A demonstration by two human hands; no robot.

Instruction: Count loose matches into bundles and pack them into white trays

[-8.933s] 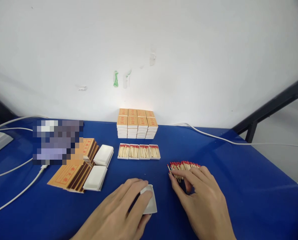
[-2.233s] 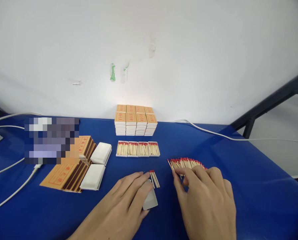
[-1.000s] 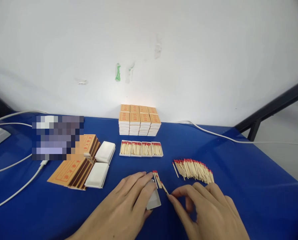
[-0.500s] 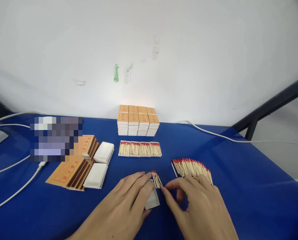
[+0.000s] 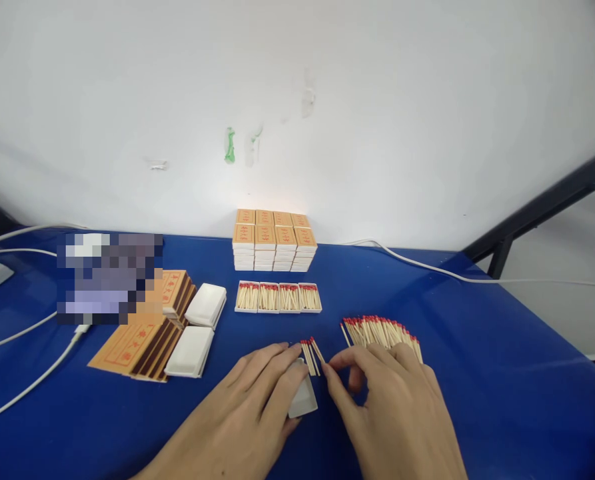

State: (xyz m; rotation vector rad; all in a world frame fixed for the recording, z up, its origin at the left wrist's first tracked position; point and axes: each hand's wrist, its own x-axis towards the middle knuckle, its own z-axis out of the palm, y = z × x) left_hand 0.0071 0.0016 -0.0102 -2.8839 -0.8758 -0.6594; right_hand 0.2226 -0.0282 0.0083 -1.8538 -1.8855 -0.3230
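Observation:
My left hand (image 5: 250, 413) lies over a small white matchbox tray (image 5: 303, 399), fingers curled on it, holding it down on the blue table (image 5: 477, 373). A few red-tipped matches (image 5: 311, 353) stick out of the tray's far end. My right hand (image 5: 392, 413) is just right of the tray, thumb and forefinger pinched beside those matches; whether a match is in the pinch is hidden. A loose pile of matches (image 5: 382, 332) lies just beyond my right hand.
Filled open trays (image 5: 278, 297) sit in a row beyond my hands, closed matchboxes (image 5: 274, 241) stacked behind them at the wall. Orange sleeves (image 5: 142, 333) and empty white trays (image 5: 197, 330) lie to the left. White cables (image 5: 32, 380) cross the left side and one (image 5: 427, 268) runs along the back right.
My right hand has come from the match pile to the tray's end with matches, and a small bundle has appeared in the tray. My left hand has stayed on the tray.

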